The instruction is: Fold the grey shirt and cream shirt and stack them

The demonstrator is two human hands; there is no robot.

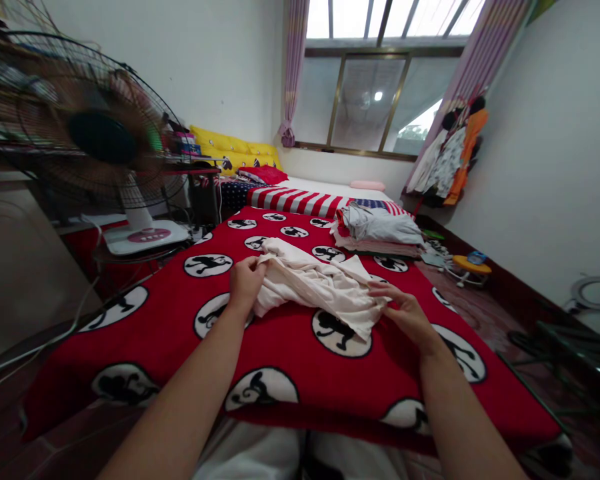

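Cream garment (320, 283), crumpled and loosely bunched, lying across the middle of a red blanket (280, 360) printed with black cartoon figures in white circles, close in front of the person. Left end lifted slightly off the blanket, right end flat on it.

Left hand (245, 280) closed, thumb and fingers pinching an edge at the garment's left end, probably to keep that edge raised and taut. Right hand (403, 312) lower and flatter, fingers only lightly curled, tips gripping the lower right corner and pressing it toward the blanket, seemingly to anchor that side while the cloth stretches between the two hands.

Further back on the same blanket, well apart from the hands, a stack of folded clothes (380, 230), grey piece on top, neatly squared, out of the way of the working space. Behind that, a red-and-white striped cloth (300, 200) and yellow cushions (230, 143) against the wall. To the left, a standing fan (100, 133), blades blurred. To the right, clothes hanging (455, 153) beside the curtain, and a small yellow stool (473, 265) on the floor.

No brand, label or legible writing anywhere; fan panel markings too small to read.
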